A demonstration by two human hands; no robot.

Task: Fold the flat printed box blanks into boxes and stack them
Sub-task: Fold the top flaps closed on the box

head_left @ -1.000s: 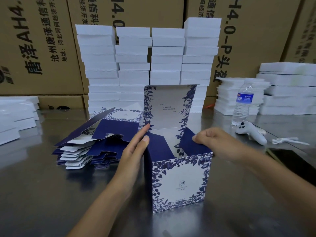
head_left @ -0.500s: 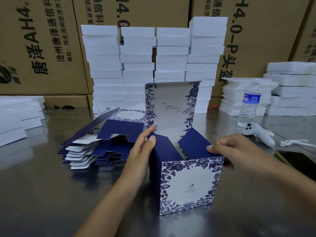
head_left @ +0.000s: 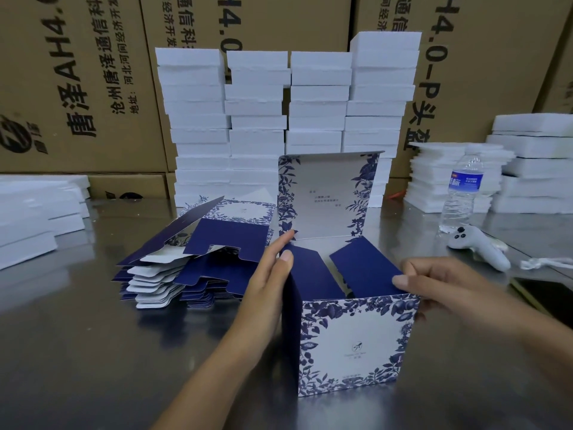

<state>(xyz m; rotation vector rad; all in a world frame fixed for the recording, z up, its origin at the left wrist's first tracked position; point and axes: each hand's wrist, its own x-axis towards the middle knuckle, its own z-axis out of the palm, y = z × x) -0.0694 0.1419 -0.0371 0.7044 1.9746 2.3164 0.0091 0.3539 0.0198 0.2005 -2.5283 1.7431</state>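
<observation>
A blue-and-white floral printed box (head_left: 353, 342) stands upright on the steel table, its lid flap raised at the back and its two dark blue side flaps angled up. My left hand (head_left: 269, 277) lies flat with straight fingers against the box's left side and left flap. My right hand (head_left: 434, 280) holds the top right corner, thumb on the right flap, fingers curled round the box's side. A pile of flat printed blanks (head_left: 192, 259) lies to the left of the box.
Tall stacks of white foam blocks (head_left: 288, 119) stand behind, more at left (head_left: 34, 212) and right (head_left: 533, 169). A water bottle (head_left: 462, 193), a white controller (head_left: 477, 246) and a dark phone (head_left: 545, 293) lie at right. Brown cartons (head_left: 77, 88) form the back wall.
The box has shifted right and toward me, and its side flaps have risen from folded-in to angled up. My right hand moved from the right flap's top to the box's right corner.
</observation>
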